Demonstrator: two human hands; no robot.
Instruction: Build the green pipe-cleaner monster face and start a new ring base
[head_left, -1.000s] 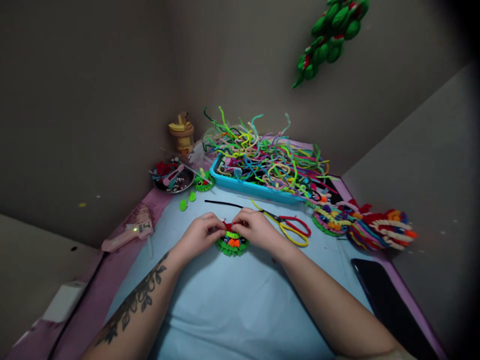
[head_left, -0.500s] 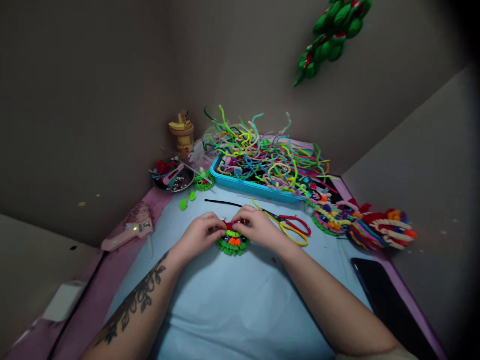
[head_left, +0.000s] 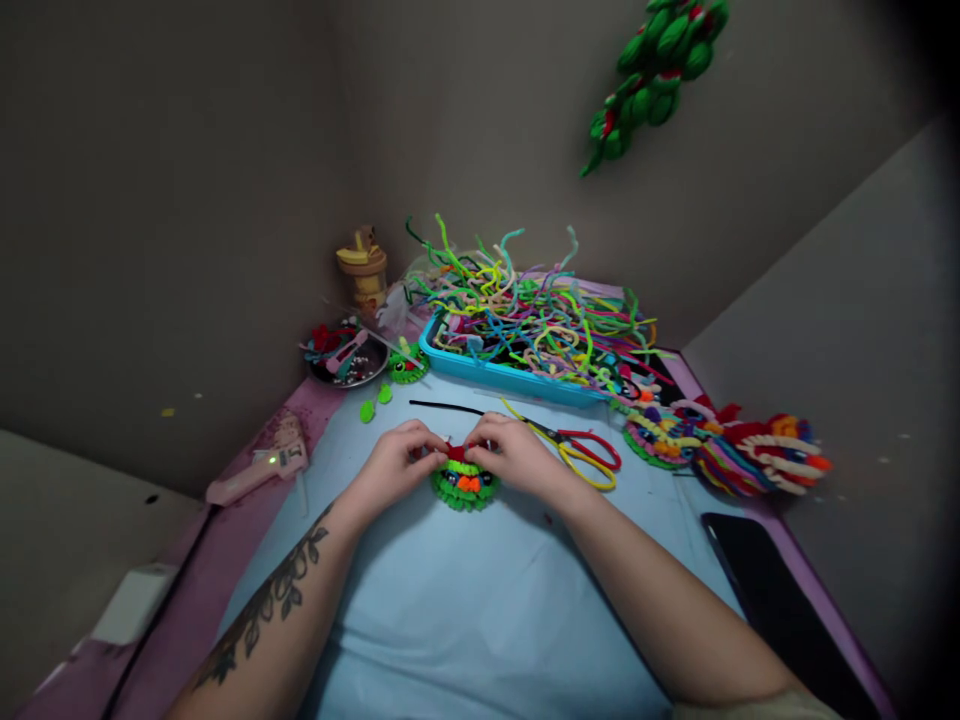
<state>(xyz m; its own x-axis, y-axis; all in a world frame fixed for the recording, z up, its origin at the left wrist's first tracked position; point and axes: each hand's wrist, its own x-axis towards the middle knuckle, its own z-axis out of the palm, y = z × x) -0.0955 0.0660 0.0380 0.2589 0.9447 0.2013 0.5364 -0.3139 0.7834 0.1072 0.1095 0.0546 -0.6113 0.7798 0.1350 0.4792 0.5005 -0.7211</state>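
Observation:
A small round pipe-cleaner craft (head_left: 465,486), green-fringed with orange and red in the middle, lies on the light blue table cover (head_left: 480,610). My left hand (head_left: 396,462) and my right hand (head_left: 510,455) are closed on its far edge from either side, fingertips pinching a red piece at the top. Both forearms rest on the cover, the left one tattooed.
Red-and-yellow scissors (head_left: 581,450) and a black pipe cleaner (head_left: 446,406) lie just beyond my hands. A blue tray (head_left: 495,375) heaped with coloured pipe cleaners stands behind. Pink glue gun (head_left: 259,470) at left, finished crafts (head_left: 724,450) and a dark phone (head_left: 780,605) at right.
My hands stay pinched on the craft, with only small finger shifts. The view has moved slightly.

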